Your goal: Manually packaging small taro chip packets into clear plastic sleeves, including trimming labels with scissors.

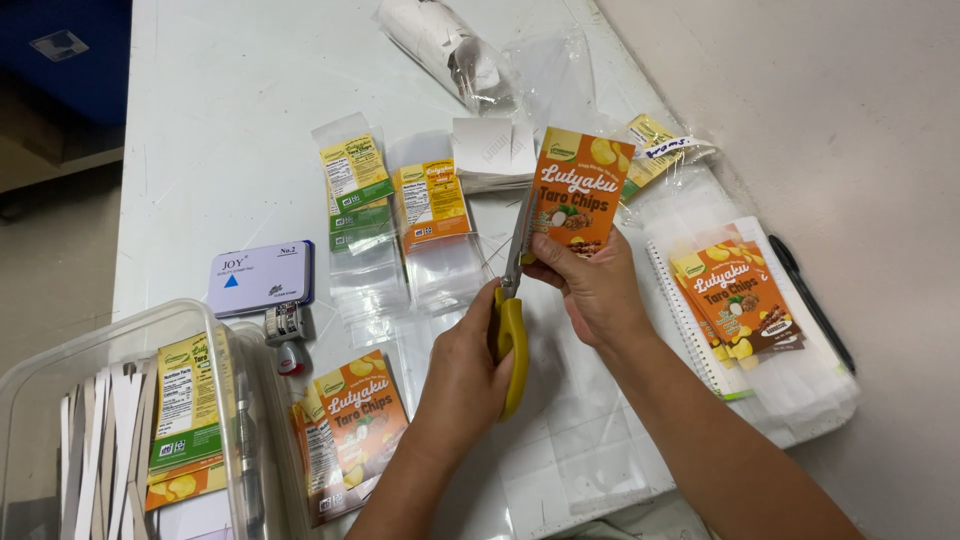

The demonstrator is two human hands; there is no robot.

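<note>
My left hand (465, 375) grips the yellow handles of a pair of scissors (511, 345), blades pointing up and away from me. My right hand (595, 290) pinches the lower edge of an orange printed snack label (580, 190) and holds it upright above the white table (220, 100). The scissor blades lie along the label's left edge, touching it. Both hands are close together over clear plastic bags at the table's middle.
A clear plastic bin (60, 360) with labels and paper strips stands lower left. Nearby are a stamp pad tin (262, 277), a small stamper (285, 335), labelled clear bags (355, 190), an orange label stack (355, 420), a spiral notebook (690, 330) and a black pen (810, 300).
</note>
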